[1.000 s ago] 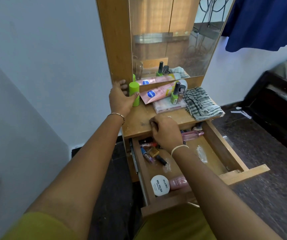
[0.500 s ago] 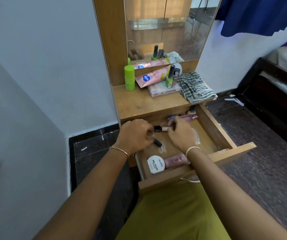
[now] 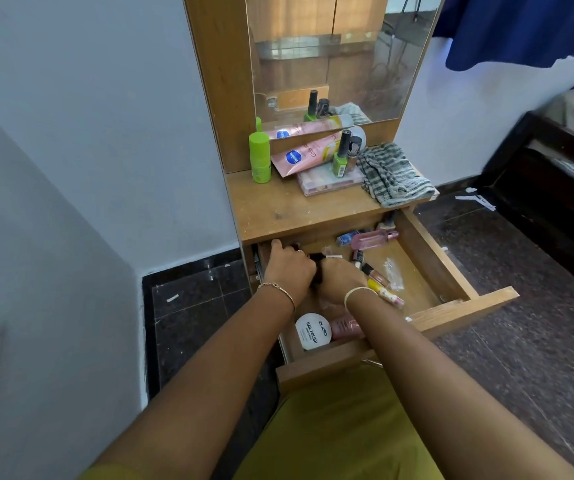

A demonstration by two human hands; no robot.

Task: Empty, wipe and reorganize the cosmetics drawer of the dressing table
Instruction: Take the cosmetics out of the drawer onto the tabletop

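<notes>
A narrow wooden dressing table [image 3: 278, 209] stands against a pale wall at the centre of the frame. Dark tiled floor [image 3: 192, 306] lies open on both sides of it, and a dark bed frame [image 3: 538, 174] sits at the right edge. The drawer [image 3: 452, 265] is pulled out toward the viewer, with its right half uncovered.

Both hands meet over the drawer's left side. The left hand [image 3: 289, 268] curls its fingers round a small dark item [image 3: 316, 268], mostly hidden and hard to identify. The right hand [image 3: 339, 278] touches it with fingers tucked under; whether they grasp anything cannot be told.

The drawer holds a white round tub [image 3: 312, 331] lettered NAIL POLISH, a pink bottle [image 3: 374, 240] at the back, a yellow tube [image 3: 384, 292] and other small cosmetics. On the tabletop are a green stick [image 3: 259, 157], a pink tube [image 3: 308, 154] and a checked cloth [image 3: 393, 174].
</notes>
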